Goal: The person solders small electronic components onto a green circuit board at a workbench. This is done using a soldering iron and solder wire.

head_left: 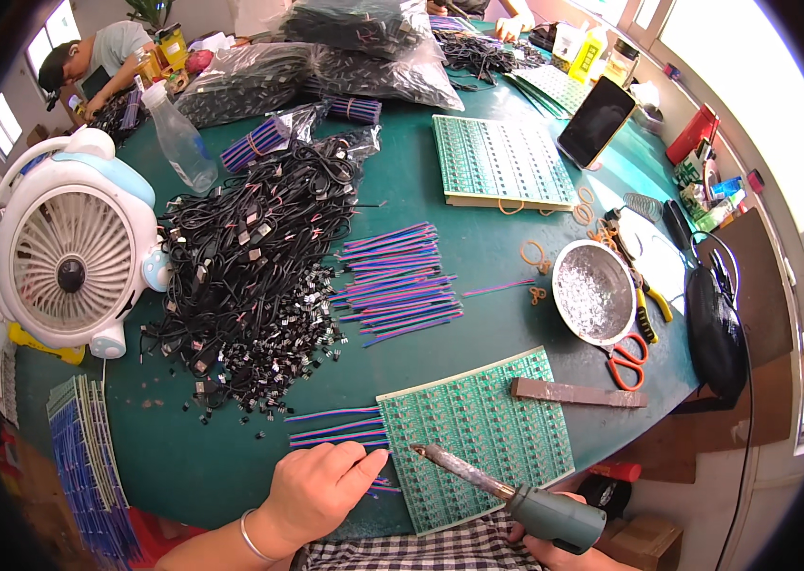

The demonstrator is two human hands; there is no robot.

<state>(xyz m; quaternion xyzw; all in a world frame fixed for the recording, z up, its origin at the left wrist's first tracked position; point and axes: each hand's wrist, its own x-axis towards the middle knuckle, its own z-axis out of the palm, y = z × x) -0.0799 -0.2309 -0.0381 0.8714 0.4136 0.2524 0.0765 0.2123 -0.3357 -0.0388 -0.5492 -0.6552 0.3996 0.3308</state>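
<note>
My right hand grips a soldering iron by its thick grey-green handle, and the handle hides part of the hand. Its pale shaft points up and left, with the tip over a green circuit board panel near the panel's left edge. My left hand, a bangle at the wrist, is closed in a pinch at that same edge. What its fingertips hold is hidden. Thin flat strips of coloured wire lie along the panel's left side, some passing under this hand. A brown bar rests across the panel's upper right.
Bundled wire strips lie mid-table, beside heaped black cables. A white fan stands left. To the right are a metal bowl, orange-handled scissors and pliers. Stacked panels and a phone stand farther back.
</note>
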